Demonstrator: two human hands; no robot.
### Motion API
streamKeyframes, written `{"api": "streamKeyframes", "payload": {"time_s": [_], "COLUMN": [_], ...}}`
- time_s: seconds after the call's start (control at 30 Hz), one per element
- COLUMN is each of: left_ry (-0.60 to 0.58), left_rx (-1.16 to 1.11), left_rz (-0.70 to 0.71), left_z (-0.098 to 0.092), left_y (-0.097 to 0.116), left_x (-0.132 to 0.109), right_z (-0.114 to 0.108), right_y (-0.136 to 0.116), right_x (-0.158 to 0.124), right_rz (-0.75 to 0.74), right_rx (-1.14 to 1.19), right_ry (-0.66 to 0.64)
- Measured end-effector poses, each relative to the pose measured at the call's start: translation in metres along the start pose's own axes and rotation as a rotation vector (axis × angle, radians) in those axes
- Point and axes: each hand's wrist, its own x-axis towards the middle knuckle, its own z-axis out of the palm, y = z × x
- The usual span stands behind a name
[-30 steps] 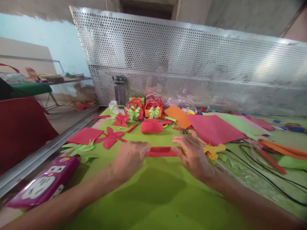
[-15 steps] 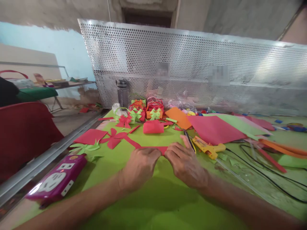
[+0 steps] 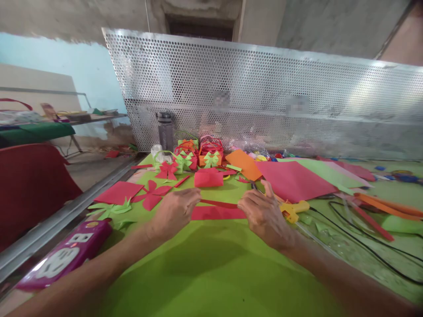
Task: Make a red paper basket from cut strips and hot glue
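My left hand [image 3: 178, 207] is closed around one end of a narrow red paper strip [image 3: 218, 203]. The other end is in my right hand [image 3: 264, 213], whose fingers are curled with the thumb pointing up. Stretched between the two hands, the strip runs nearly level above the green sheet. Just below it is a wider red paper band [image 3: 218, 213]; I cannot tell whether it is joined to the strip. A red folded paper piece [image 3: 208, 178] lies beyond the hands. Left of my left hand is a red paper flower [image 3: 152, 194].
A yellow glue gun [image 3: 294, 210] with a black cord lies right of my right hand. A purple case [image 3: 68, 255] is at the left. Small paper baskets [image 3: 210, 159] and a bottle [image 3: 165, 132] stand before the perforated metal panel [image 3: 264, 88]. Red sheets [image 3: 294, 178] lie at the right.
My hands have moved apart, the left one to the left and the right one slightly right. The red strip now shows stretched between them. The view has shifted slightly.
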Motion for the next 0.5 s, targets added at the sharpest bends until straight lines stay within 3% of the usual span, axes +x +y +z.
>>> {"api": "streamKeyframes", "payload": {"time_s": [0.17,0.5], "left_ry": [-0.048,-0.108], "left_rx": [0.086,0.192], "left_rz": [-0.098,-0.279], "left_z": [-0.006,-0.021], "left_y": [-0.009,0.003], "left_x": [0.003,0.008], "right_z": [0.004,0.013], "right_y": [0.008,0.024], "right_x": [0.001,-0.001], "right_rz": [0.01,0.104], "right_rx": [-0.013,-0.078], "right_ry": [0.014,-0.029]}}
